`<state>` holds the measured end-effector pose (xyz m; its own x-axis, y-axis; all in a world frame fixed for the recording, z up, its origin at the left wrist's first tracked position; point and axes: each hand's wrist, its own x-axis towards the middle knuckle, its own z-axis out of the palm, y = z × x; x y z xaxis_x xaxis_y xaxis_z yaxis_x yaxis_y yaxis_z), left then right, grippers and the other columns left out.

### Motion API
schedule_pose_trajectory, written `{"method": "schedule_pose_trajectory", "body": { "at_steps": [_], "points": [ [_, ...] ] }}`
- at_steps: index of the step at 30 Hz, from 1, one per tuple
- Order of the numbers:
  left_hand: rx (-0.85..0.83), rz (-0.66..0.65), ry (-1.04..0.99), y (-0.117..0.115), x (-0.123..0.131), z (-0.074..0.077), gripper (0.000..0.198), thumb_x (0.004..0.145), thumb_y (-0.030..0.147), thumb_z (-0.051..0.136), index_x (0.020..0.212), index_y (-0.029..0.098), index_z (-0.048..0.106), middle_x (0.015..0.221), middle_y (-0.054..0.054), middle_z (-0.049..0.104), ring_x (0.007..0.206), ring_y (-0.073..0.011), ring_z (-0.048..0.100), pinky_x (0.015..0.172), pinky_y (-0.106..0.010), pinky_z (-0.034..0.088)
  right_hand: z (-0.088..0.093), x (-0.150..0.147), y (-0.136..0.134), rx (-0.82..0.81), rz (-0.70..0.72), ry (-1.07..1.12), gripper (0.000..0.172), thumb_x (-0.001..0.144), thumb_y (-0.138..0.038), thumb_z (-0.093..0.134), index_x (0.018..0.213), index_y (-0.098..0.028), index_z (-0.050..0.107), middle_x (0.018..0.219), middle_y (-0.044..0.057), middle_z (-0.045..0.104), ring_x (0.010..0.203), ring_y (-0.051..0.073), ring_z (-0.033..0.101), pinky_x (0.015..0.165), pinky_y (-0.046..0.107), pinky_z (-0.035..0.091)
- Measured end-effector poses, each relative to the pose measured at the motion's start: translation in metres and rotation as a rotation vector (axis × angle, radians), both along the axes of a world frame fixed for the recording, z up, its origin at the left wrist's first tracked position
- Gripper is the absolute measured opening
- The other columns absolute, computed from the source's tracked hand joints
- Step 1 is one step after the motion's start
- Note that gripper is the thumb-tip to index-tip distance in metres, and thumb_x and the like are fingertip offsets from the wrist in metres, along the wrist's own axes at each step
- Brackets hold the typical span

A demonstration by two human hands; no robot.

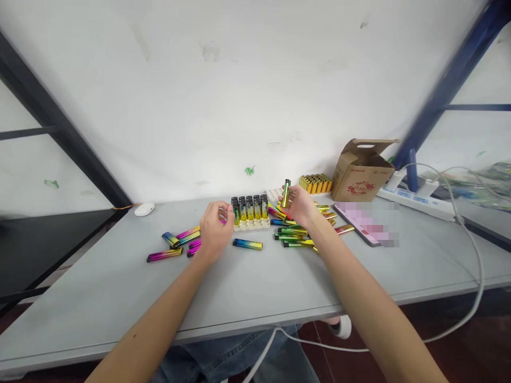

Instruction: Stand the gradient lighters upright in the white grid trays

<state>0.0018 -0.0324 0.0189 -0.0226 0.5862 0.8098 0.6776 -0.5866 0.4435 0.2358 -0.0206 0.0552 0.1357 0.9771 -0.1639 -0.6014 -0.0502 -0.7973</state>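
My right hand (300,205) holds up a shiny green-gold lighter (286,193) with a black top, roughly upright between thumb and fingers. At the left end of a white rack (259,224), my left hand (217,226) is closed, its fingertips at a greenish lighter (236,215) standing there. Several yellow-and-dark lighters (250,209) with black tops stand in rows in this rack. In front of it lies a single blue-yellow lighter (248,244). Loose green-gold lighters (293,236) are piled under my right hand, and pink and gold lighters (165,255) lie beside my left.
Behind the pile stands a block of gold lighters (316,184), next to an open cardboard box (361,173). A pink-covered flat board (361,223) lies at right, near a power strip (419,202) with a white cable (479,287). A white round device (144,209) sits at back left.
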Motion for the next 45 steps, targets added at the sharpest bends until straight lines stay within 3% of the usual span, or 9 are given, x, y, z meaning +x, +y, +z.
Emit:
{"method": "schedule_pose_trajectory", "body": {
  "at_steps": [5, 8, 10, 14, 17, 22, 29, 36, 45],
  "points": [
    [0.251, -0.181, 0.167, -0.011, 0.01, -0.002, 0.011, 0.085, 0.015, 0.056, 0.079, 0.021, 0.05, 0.079, -0.001, 0.063, 0.069, -0.013, 0.058, 0.067, -0.025, 0.047, 0.002, 0.001, -0.006, -0.017, 0.212, 0.123, 0.007, 0.079, -0.018, 0.048, 0.081, -0.019, 0.055, 0.066, -0.001, 0.056, 0.058, 0.012, 0.055, 0.055, 0.024, 0.048],
    [0.273, -0.225, 0.188, -0.017, 0.017, -0.002, 0.01, 0.085, 0.013, 0.056, 0.08, 0.021, 0.051, 0.076, -0.001, 0.062, 0.072, -0.0139, 0.058, 0.068, -0.025, 0.048, -0.001, -0.001, -0.005, 0.02, 0.285, 0.116, 0.004, 0.08, -0.016, 0.051, 0.082, -0.019, 0.053, 0.061, -0.004, 0.05, 0.05, 0.009, 0.047, 0.048, 0.02, 0.043],
    [0.235, -0.228, 0.198, -0.018, 0.019, -0.002, 0.011, 0.086, 0.015, 0.055, 0.078, 0.021, 0.051, 0.073, 0.0, 0.06, 0.069, -0.014, 0.057, 0.065, -0.026, 0.047, -0.004, -0.004, -0.003, 0.034, 0.279, 0.124, 0.004, 0.083, -0.02, 0.05, 0.08, -0.019, 0.052, 0.056, -0.006, 0.045, 0.044, 0.008, 0.041, 0.044, 0.019, 0.037],
    [0.128, -0.274, 0.279, -0.019, 0.019, -0.003, 0.011, 0.088, 0.02, 0.053, 0.077, 0.021, 0.053, 0.069, 0.0, 0.06, 0.065, -0.0144, 0.056, 0.062, -0.027, 0.045, -0.007, -0.009, -0.001, 0.041, 0.289, 0.168, 0.027, 0.092, -0.038, 0.04, 0.074, -0.02, 0.048, 0.05, -0.007, 0.036, 0.04, 0.008, 0.034, 0.039, 0.019, 0.03],
    [0.024, -0.384, 0.444, -0.02, 0.019, -0.003, 0.006, 0.087, 0.025, 0.057, 0.084, 0.02, 0.058, 0.079, -0.002, 0.066, 0.078, -0.0185, 0.06, 0.075, -0.034, 0.048, -0.005, -0.011, -0.003, 0.074, 0.315, 0.196, 0.036, 0.094, -0.046, 0.036, 0.073, -0.02, 0.047, 0.049, -0.007, 0.035, 0.039, 0.008, 0.032, 0.039, 0.019, 0.028],
    [-0.139, -0.552, 0.657, -0.021, 0.021, -0.008, 0.017, 0.085, 0.03, 0.063, 0.098, 0.02, 0.064, 0.101, -0.006, 0.068, 0.104, -0.0245, 0.057, 0.093, -0.041, 0.046, -0.005, -0.013, -0.006, 0.117, 0.365, 0.229, 0.037, 0.093, -0.047, 0.035, 0.068, -0.021, 0.041, 0.048, -0.008, 0.03, 0.037, 0.007, 0.024, 0.038, 0.019, 0.023],
    [-0.218, -0.541, 0.684, -0.013, 0.017, -0.013, 0.011, 0.089, 0.024, 0.059, 0.097, 0.021, 0.065, 0.097, -0.004, 0.07, 0.099, -0.0218, 0.061, 0.091, -0.039, 0.047, -0.008, -0.02, -0.005, 0.117, 0.364, 0.182, 0.031, 0.088, -0.039, 0.031, 0.062, -0.023, 0.031, 0.045, -0.009, 0.023, 0.037, 0.008, 0.017, 0.036, 0.021, 0.02],
    [-0.262, -0.479, 0.67, -0.011, 0.016, -0.014, 0.011, 0.086, 0.02, 0.061, 0.095, 0.02, 0.065, 0.095, -0.004, 0.071, 0.094, -0.0217, 0.063, 0.087, -0.038, 0.049, -0.01, -0.029, -0.003, 0.109, 0.372, 0.117, 0.025, 0.085, -0.035, 0.03, 0.064, -0.023, 0.031, 0.047, -0.009, 0.021, 0.038, 0.009, 0.015, 0.036, 0.02, 0.019],
    [-0.24, -0.496, 0.675, -0.011, 0.016, -0.013, 0.008, 0.083, 0.023, 0.065, 0.09, 0.022, 0.066, 0.088, -0.004, 0.07, 0.089, -0.0223, 0.064, 0.081, -0.037, 0.051, -0.015, -0.048, -0.007, 0.138, 0.377, -0.013, 0.022, 0.084, -0.033, 0.03, 0.065, -0.023, 0.034, 0.049, -0.009, 0.02, 0.039, 0.009, 0.014, 0.036, 0.02, 0.019]
  ]
}}
